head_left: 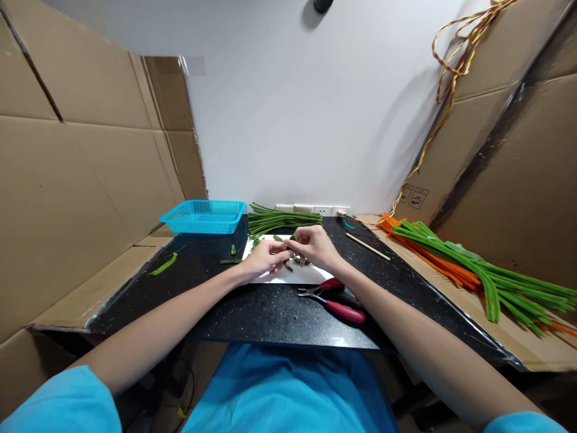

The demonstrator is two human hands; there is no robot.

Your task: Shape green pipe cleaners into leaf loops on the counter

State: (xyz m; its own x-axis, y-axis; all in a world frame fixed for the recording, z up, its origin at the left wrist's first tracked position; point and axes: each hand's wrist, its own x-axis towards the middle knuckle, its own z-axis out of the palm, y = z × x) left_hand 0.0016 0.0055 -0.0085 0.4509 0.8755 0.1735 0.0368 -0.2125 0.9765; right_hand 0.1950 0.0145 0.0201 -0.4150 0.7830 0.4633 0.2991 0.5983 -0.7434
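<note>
My left hand (265,258) and my right hand (314,245) meet over a white board (265,278), fingertips pinched together. Between them is a small dark green fuzzy piece (293,238), which looks like bent chenille stem; the fingers partly hide it. More short green pieces (302,261) lie on the board under and around the hands. Just below my right wrist, red-handled cutting pliers (345,311) rest with their jaws apart, partly over the board's front edge. Behind the board lies a bundle of long dark green chenille stems (283,220).
A blue mesh basket (202,228) stands at the back left of the black tabletop (252,313). A thin wooden stick (367,246) lies to the right. Orange (451,272) and bright green chenille stems (518,285) are heaped along the right side. Cardboard walls (99,162) flank the table.
</note>
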